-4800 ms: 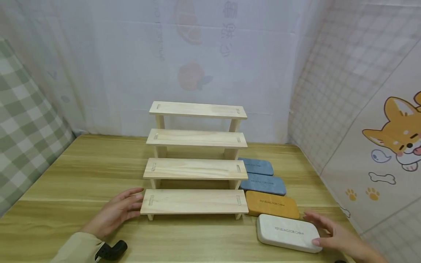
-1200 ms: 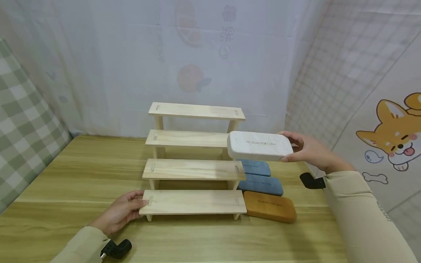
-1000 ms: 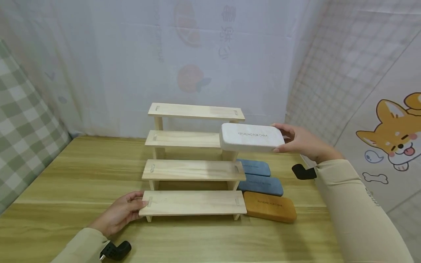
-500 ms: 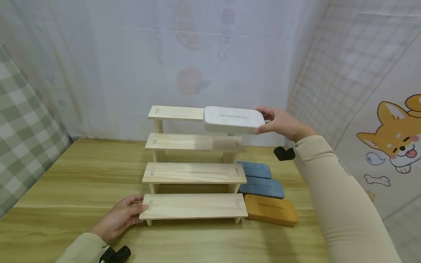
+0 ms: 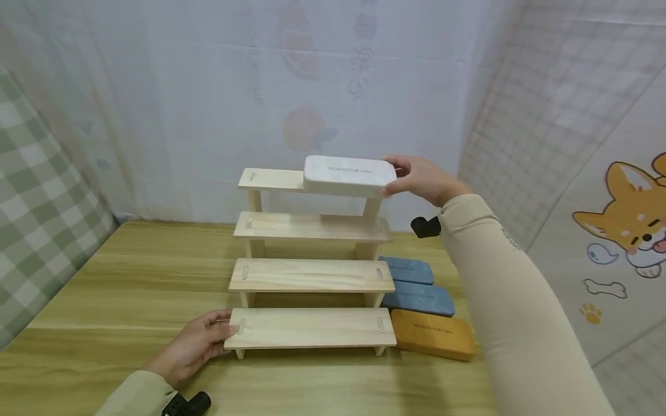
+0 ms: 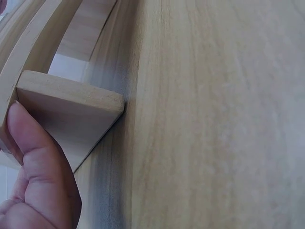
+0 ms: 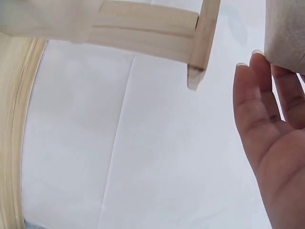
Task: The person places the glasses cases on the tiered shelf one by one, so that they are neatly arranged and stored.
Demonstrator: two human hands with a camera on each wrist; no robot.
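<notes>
My right hand (image 5: pixel 424 180) pinches the right end of a white, rounded glasses case (image 5: pixel 350 175) with printed lettering, between thumb and fingers. The case is at the height of the top shelf of a four-step wooden display stand (image 5: pixel 312 225) and covers that shelf's right part in the head view. In the right wrist view a gap shows between the case (image 7: pixel 288 36) and the shelf's end (image 7: pixel 202 40). My left hand (image 5: pixel 189 346) grips the left end of the bottom step, its thumb (image 6: pixel 35 138) against the board's edge.
An orange case (image 5: pixel 433 334) and two blue cases (image 5: pixel 418 297) lie in a row on the wooden table (image 5: pixel 130 277), along the stand's right side. Behind hangs a white cloth (image 5: pixel 208 115); a printed curtain (image 5: pixel 551 173) borders the right, a checked cloth (image 5: pixel 36 173) the left.
My right hand picked the white glasses case off the table and carried it up and leftward to the top shelf. My left hand moved from beside the bottom step to gripping its end.
</notes>
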